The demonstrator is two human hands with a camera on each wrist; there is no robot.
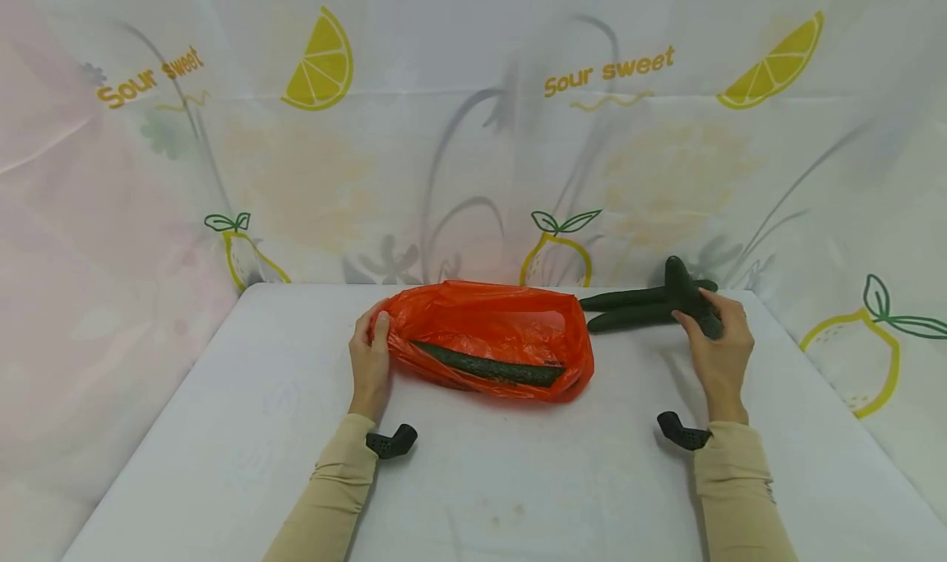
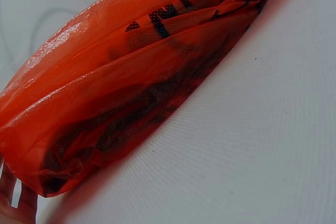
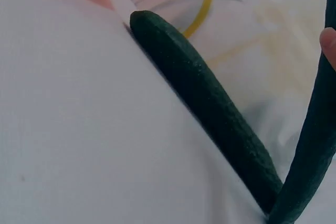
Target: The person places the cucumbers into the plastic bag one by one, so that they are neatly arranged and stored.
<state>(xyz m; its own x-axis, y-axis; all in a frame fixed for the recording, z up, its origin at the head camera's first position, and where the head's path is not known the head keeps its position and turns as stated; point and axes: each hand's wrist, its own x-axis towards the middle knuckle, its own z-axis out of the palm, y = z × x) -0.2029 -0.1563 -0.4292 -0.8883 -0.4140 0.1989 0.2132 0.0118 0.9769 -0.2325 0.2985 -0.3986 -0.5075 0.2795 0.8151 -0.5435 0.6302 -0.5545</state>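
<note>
A red plastic bag (image 1: 510,299) lies on the table with its mouth spread, and one cucumber (image 1: 491,366) shows inside it. My left hand (image 1: 372,361) grips the bag's left end, thumb on the near side; in the left wrist view its fingers (image 2: 26,200) appear at the bag's lower corner. On the right, my right hand (image 1: 721,352) holds another cucumber (image 1: 682,291), tilted, between thumb and fingers. Behind it, two more cucumbers (image 1: 629,317) lie side by side on the table. The right wrist view shows the held cucumber (image 3: 310,140) crossing in front of a lying one (image 3: 205,98).
The white table (image 1: 518,480) runs back to a printed curtain (image 1: 444,135) with lemon drawings. Small black devices sit on both wrists, one on the left (image 1: 392,442) and one on the right (image 1: 682,432).
</note>
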